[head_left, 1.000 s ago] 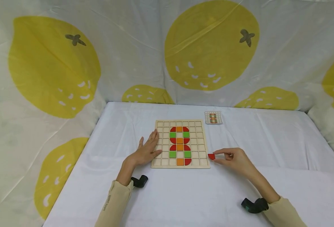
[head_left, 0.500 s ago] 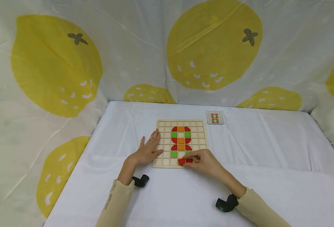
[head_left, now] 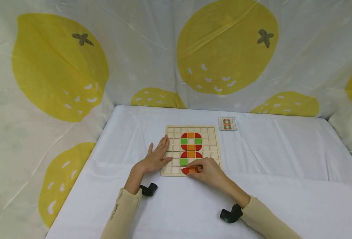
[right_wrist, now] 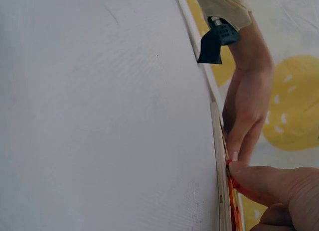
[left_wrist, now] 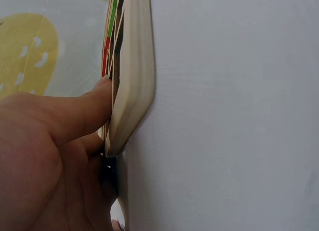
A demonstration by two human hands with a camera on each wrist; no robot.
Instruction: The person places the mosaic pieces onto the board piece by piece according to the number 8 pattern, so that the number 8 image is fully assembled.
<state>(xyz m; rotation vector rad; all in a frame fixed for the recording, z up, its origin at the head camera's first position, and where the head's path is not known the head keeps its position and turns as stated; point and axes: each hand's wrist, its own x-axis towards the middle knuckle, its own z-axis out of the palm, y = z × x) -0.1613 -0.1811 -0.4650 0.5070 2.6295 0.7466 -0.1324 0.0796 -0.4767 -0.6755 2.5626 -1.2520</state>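
Observation:
A wooden grid board (head_left: pixel 211 138) lies flat on the white cloth, with red, orange and green tiles forming a figure like an 8. My right hand (head_left: pixel 209 171) pinches a red rounded tile (head_left: pixel 184 171) between thumb and fingertips, over the bottom row, left of the orange tile (head_left: pixel 192 169). In the right wrist view the thumb presses that red tile close to the board; whether it is seated in a cell I cannot tell. My left hand (head_left: pixel 154 161) rests on the board's left edge with fingers extended, its thumb (left_wrist: pixel 84 111) on the rim in the left wrist view.
A small pattern card (head_left: pixel 227 123) showing the same figure lies behind the board to the right. White cloth (head_left: pixel 271 146) covers the table. A lemon-print curtain (head_left: pixel 152 49) stands along its back and left sides. Black wrist cameras sit on both wrists.
From beside the board's right edge, my right hand has moved left with the red tile, across the bottom row to the left of the orange tile. The left hand keeps its place.

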